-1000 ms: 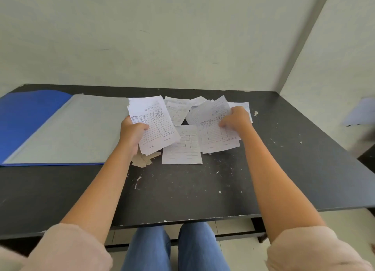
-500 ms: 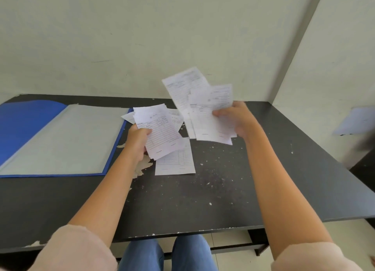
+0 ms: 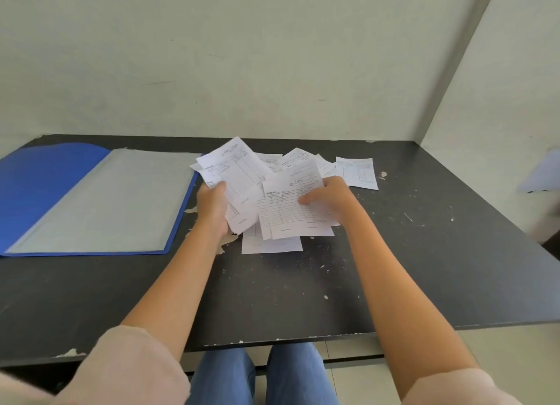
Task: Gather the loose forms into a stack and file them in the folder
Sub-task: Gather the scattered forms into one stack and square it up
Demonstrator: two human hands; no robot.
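ideally the left hand (image 3: 212,206) and right hand (image 3: 325,197), each gripping white printed paper forms (image 3: 291,210), merge bundles mid-frame, then square edges on the black surface (image 3: 303,298).

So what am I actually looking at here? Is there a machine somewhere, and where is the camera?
There is no machine: a person works with two bare hands. The single picture comes from a wide-angle camera worn on the person's head, looking forward and down, so you see their own arms reaching out and their knees below the table edge.

The surface is a dark table with chipped paint, set against a pale wall. On its left side lies an open blue folder with a grey sheet inside.

The left hand grips a few printed forms. The right hand grips another small bunch. More loose forms lie on the table behind and under the hands, one off to the right.
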